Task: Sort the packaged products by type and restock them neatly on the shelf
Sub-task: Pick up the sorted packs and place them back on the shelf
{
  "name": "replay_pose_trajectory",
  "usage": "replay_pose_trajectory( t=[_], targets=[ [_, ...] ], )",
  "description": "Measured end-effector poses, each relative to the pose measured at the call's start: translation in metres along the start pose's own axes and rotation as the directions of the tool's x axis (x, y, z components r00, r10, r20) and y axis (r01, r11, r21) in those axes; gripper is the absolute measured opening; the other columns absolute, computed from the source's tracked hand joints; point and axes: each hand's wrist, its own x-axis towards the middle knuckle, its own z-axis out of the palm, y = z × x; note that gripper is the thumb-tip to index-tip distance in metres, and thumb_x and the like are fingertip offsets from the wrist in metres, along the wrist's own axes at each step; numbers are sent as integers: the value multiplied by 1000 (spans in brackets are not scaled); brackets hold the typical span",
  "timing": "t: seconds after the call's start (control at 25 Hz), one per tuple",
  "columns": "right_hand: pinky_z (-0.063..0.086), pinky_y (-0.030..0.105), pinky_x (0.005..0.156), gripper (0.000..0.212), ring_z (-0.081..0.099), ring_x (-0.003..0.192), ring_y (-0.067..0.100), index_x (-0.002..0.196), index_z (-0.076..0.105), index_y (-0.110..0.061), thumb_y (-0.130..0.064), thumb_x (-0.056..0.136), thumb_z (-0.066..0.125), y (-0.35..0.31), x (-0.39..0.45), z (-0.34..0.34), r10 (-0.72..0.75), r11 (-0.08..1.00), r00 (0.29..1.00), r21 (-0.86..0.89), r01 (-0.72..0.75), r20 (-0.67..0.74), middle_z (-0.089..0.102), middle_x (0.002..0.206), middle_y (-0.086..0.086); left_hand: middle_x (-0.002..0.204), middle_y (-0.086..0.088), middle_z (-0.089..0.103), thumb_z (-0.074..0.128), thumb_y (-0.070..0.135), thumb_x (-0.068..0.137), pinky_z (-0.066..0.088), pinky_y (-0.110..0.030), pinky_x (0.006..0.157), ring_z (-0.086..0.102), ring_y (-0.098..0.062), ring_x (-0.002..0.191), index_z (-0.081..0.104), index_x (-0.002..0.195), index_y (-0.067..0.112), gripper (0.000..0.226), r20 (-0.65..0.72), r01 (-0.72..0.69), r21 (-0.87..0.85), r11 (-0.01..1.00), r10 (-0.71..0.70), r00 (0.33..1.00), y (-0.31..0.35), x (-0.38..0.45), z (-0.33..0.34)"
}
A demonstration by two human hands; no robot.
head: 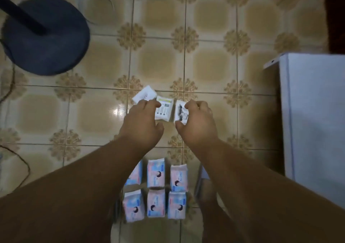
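Three small white packs lie on the tiled floor ahead of me. My left hand (pixel 142 121) has its fingers curled over the middle white pack with green print (pixel 164 110); another white pack (pixel 144 94) lies tilted just beyond it. My right hand (pixel 196 122) pinches the white pack with dark print (pixel 180 112) between fingers and thumb. Closer to me, several pink-and-blue packs (pixel 156 172) stand in two neat rows of three between my forearms.
A dark round fan base (pixel 46 37) with its pole sits at the far left, with cables trailing along the left edge. A white cabinet (pixel 315 115) stands at the right. The tiled floor (pixel 214 65) stretches beyond the packs.
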Motion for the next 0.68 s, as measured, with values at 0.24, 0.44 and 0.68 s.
replay_pose_trajectory(
  t=[0.24, 0.44, 0.68],
  targets=[
    [43, 38, 93, 59, 49, 119, 33, 135, 42, -22, -37, 85, 68, 67, 124, 154, 156, 982, 988, 112, -155, 4, 49, 128, 11, 130, -7, 47, 62, 28, 87, 43, -39, 95, 49, -30, 118, 49, 135, 36, 50, 3, 70, -72, 995, -70, 998, -93, 100, 164],
    [46, 42, 99, 93, 49, 118, 35, 150, 20, -32, -48, 77, 75, 115, 200, 221, 235, 965, 968, 96, -243, 86, 37, 135, 17, 144, -9, 29, 65, 55, 80, 42, -45, 101, 43, -32, 127, 34, 141, 46, 69, 71, 155, 36, 987, -157, 985, -114, 160, 266],
    [55, 41, 83, 62, 62, 92, 27, 124, 46, -24, -34, 73, 80, 119, 181, 186, 258, 880, 966, 412, -237, 5, 57, 114, 11, 120, -11, 47, 71, 41, 71, 45, -38, 92, 55, -34, 103, 50, 119, 37, 53, -39, 275, -182, 944, -286, 957, -99, 163, 248]
  ],
)
